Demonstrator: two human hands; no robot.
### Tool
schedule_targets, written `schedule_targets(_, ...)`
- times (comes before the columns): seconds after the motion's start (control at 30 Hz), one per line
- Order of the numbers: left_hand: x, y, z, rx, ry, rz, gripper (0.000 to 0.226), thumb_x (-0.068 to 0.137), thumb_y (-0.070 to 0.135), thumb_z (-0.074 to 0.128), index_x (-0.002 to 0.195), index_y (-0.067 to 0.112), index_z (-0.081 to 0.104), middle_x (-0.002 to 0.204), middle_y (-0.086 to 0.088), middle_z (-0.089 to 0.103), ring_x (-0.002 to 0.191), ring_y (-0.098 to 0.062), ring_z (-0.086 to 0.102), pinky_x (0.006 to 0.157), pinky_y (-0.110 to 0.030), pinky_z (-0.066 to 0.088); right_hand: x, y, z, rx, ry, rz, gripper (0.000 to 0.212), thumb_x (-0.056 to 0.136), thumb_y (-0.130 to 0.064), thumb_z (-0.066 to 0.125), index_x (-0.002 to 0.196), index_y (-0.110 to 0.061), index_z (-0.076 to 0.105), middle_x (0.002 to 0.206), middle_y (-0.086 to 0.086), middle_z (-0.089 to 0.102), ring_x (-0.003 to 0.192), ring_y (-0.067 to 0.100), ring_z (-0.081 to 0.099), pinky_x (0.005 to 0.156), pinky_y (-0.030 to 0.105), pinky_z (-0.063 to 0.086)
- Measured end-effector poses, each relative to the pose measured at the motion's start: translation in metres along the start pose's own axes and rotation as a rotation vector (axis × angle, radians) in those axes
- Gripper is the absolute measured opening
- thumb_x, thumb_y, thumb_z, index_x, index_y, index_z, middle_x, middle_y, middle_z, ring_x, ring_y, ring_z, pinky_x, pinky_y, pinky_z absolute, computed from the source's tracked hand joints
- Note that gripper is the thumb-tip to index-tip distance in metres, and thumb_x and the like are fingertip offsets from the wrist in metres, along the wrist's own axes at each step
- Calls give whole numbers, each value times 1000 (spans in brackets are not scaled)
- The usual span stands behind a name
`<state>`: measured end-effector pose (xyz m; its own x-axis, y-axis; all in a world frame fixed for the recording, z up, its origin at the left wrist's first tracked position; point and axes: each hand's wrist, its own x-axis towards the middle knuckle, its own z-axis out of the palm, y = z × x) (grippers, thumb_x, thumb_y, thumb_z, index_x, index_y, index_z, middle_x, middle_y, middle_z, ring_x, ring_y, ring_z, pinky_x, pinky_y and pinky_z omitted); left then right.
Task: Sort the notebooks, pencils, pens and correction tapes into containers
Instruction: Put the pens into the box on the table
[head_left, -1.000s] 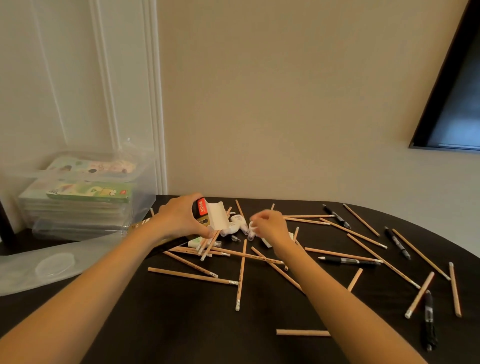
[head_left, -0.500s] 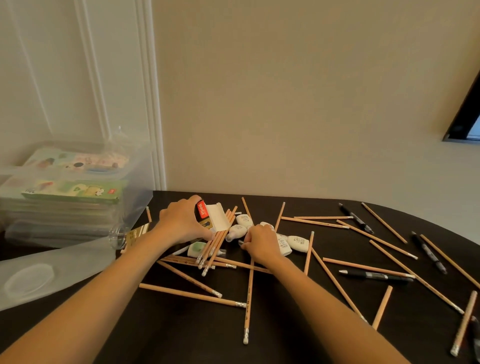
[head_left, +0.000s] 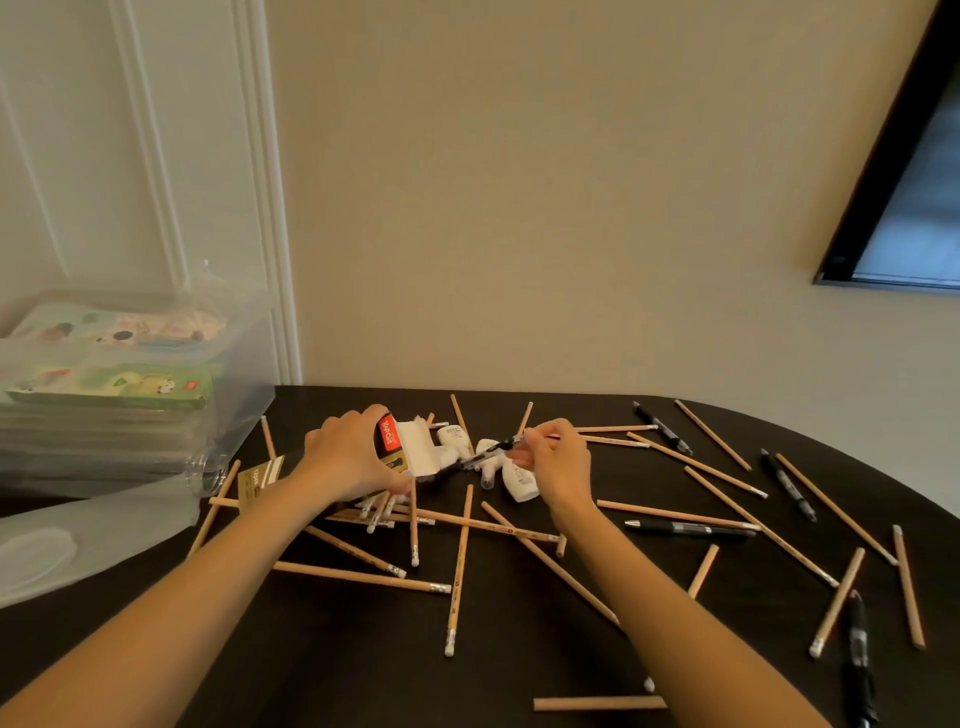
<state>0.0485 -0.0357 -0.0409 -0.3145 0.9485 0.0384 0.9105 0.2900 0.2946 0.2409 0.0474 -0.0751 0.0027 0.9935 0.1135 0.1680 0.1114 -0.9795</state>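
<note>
A black pen (head_left: 491, 449) was pinched in the right hand (head_left: 556, 462) just above white correction tapes (head_left: 519, 480) near the centre of the dark table (head_left: 363, 649). The left hand (head_left: 345, 462) gripped an open pencil box (head_left: 400, 449). Pencils (head_left: 460, 566) lay scattered; notebooks (head_left: 114, 387) filled a clear bin (head_left: 249, 364) at nine o'clock, against a beige wall (head_left: 519, 208).

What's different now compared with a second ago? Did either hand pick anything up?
The right hand, which was down among the correction tapes, now pinches a black pen and holds it just above them. The left hand kept gripping the open pencil box, with pencils poking out below. The notebooks stayed stacked in the clear bin.
</note>
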Motion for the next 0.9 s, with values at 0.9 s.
schedule_targets(0.9, -71, 19, -34, -300, -252, 290, 94, 70, 28, 80, 146, 26, 24, 150, 3, 28, 134, -16, 29, 107, -31, 28, -90, -54, -18, 187, -66, -333, 17, 97, -13, 46, 84, -25, 46, 85, -2, 62, 79, 5, 65, 71, 15, 54)
